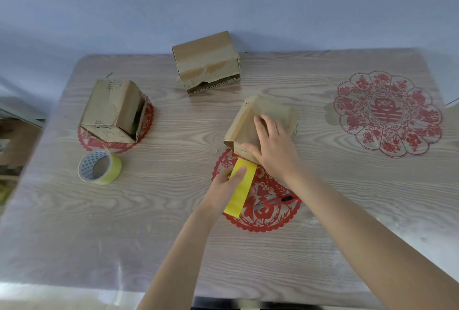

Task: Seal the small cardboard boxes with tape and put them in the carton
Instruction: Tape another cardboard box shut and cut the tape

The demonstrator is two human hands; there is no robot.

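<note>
**Now: laying the strip over the near box's seam**

The right hand (273, 145) lies spread and flat on the small box (246, 123) at mid-table, thumb along its near face, holding it down. The left hand (222, 185) pinches a cut tape strip (239, 198), one finger on top. The strip's far end meets the box's near lower edge.

To do this well, I would anchor that end first, keep the strip taut and straight, then smooth it along the flap seam so no wrinkles form.

The cardboard is soft, creased corrugated board with torn facings. The strip is glossy yellow and flexible. The tape roll (100, 166) sits near left, and a red utility knife (279, 200) is just right of the strip. Two more boxes wait: the left box (109, 108) and the far box (206, 58). The carton is not in view.
</note>
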